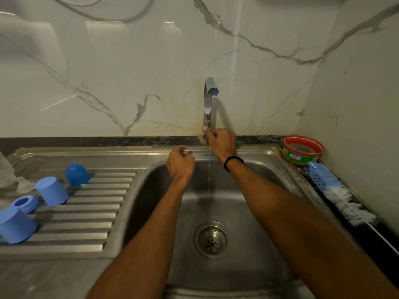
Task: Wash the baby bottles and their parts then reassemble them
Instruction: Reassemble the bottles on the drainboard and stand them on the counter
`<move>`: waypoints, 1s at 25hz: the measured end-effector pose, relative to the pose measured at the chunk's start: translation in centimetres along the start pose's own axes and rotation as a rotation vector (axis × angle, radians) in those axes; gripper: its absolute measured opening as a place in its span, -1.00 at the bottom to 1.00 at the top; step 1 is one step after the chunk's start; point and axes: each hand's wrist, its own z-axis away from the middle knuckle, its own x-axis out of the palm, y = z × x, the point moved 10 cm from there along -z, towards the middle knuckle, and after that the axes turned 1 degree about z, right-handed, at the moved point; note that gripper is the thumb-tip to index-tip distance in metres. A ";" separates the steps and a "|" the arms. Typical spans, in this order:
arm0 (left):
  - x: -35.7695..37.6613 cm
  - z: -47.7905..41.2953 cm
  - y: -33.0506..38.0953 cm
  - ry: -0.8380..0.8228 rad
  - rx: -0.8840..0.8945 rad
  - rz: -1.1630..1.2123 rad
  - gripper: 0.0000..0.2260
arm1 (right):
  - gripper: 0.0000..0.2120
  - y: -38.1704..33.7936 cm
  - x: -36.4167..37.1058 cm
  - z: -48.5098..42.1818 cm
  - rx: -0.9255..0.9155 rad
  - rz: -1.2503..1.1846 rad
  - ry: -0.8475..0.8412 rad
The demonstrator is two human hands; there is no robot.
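1. Right hand (pixel 222 143) at the foot of the faucet (pixel 207 104), fingers curled round it, thumb up against the stem. Dark band on that wrist.
2. Left hand (pixel 180 162) over the rear rim of the sink (pixel 269 156), fingers curled in; cannot tell whether they pinch anything.
3. Thin stream of water (pixel 209 175) falls between the two hands into the basin, above the drain (pixel 212 240).
4. Bottle parts sit on the ribbed drainboard (pixel 90 221), left of the basin and well apart from both hands: blue cap (pixel 51 190) mouth down, second blue cap (pixel 17 225) nearer and tilted, blue ring (pixel 23 203) between them, blue dome (pixel 76 174) farthest back.
5. Clear bottle (pixel 6 171) at the left edge, partly cut off; clear teat (pixel 26 186) just beside it.
6. Right of the sink, on the dark desk (pixel 364 231): a blue-and-white bottle brush (pixel 339 193) and, behind it in the corner, a red-rimmed tub (pixel 302 149).
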 end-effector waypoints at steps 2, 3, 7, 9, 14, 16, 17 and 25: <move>0.0 0.2 0.2 -0.013 0.001 -0.007 -0.67 | -0.52 0.2 -0.2 0.6 0.026 -0.014 -0.026; -0.1 0.3 0.4 -0.017 -0.004 -0.005 -0.65 | -0.54 0.3 -0.5 1.0 0.038 -0.006 -0.026; -1.8 1.6 1.0 -0.010 -0.006 -0.014 -0.62 | -0.55 -0.4 -2.6 3.1 0.086 -0.012 0.009; -3.1 2.7 1.6 -0.002 0.011 -0.035 -0.61 | -0.55 -1.3 -3.8 4.2 0.084 -0.022 0.019; -8.5 6.6 4.5 0.060 0.078 -0.114 -0.66 | -0.51 -4.8 -5.8 9.2 0.038 -0.045 -0.011; -10.7 8.1 5.3 0.087 0.111 -0.124 -0.68 | -0.52 -6.3 -6.0 11.1 0.014 -0.027 -0.024; -11.9 9.0 5.5 0.095 0.123 -0.130 -0.68 | -0.52 -7.2 -5.9 12.2 -0.001 -0.021 -0.035; -19.0 10.0 3.3 0.190 0.114 -0.109 -0.70 | -0.54 -14.5 -1.3 16.7 -0.141 -0.107 -0.132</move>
